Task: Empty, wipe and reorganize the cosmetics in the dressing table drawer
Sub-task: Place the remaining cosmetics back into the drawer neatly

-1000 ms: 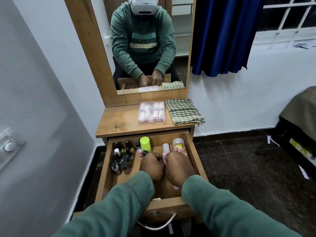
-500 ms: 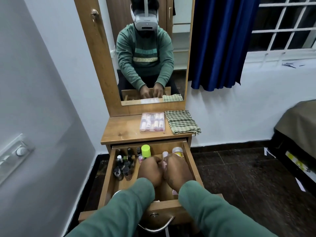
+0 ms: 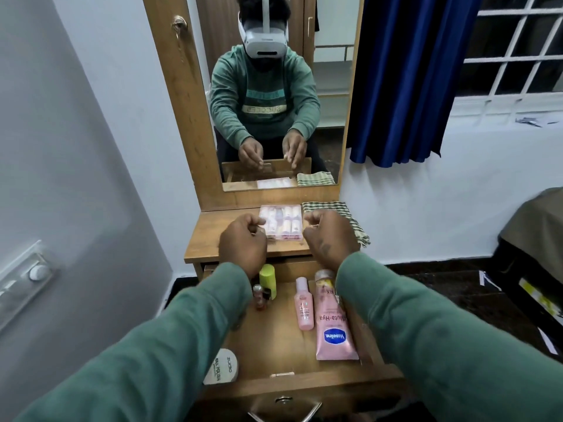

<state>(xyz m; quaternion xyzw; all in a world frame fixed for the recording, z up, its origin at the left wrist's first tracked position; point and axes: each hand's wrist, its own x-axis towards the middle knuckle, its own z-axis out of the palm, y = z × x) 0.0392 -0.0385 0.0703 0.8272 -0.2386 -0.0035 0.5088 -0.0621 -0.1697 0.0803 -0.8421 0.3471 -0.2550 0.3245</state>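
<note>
The drawer point(image 3: 274, 342) stands pulled out. Inside lie a pink Vaseline tube point(image 3: 332, 327) and a small pink bottle point(image 3: 304, 303). A lime-capped bottle point(image 3: 268, 280) and small nail polish bottles point(image 3: 260, 296) stand at the back. A white round jar point(image 3: 222, 367) sits front left, partly under my sleeve. My left hand point(image 3: 243, 242) and right hand point(image 3: 329, 236) hover above the tabletop. They are on either side of a clear box of small tubes point(image 3: 281, 223). Their fingers are loosely curled and hold nothing.
A folded green checked cloth point(image 3: 358, 231) lies on the tabletop right of the box, partly behind my right hand. The mirror point(image 3: 274, 117) rises behind. A white wall is at left, a blue curtain point(image 3: 405, 77) and dark floor at right. The metal drawer handle point(image 3: 283, 411) is at bottom.
Both hands have lifted out of the drawer and moved apart, up to the box on the tabletop. The pink tube and bottle now lie uncovered in the drawer.
</note>
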